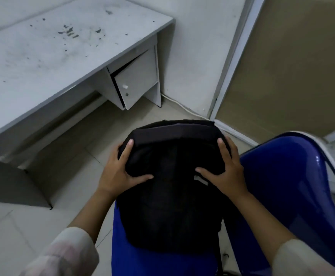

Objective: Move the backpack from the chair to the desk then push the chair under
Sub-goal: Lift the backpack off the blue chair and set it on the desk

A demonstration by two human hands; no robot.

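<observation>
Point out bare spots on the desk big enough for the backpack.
The whole grey laminate desk top is bare of objects, only dark smudges near its far middle. The widest patch lies between the front edge and the wall. Crowded: the blue plastic chair seat, filled by the black fabric backpack gripped by left hand and right hand.

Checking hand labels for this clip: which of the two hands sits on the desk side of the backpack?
The left hand: it clasps the backpack on the side facing the desk, while the right hand clasps the side toward the chair back.
</observation>
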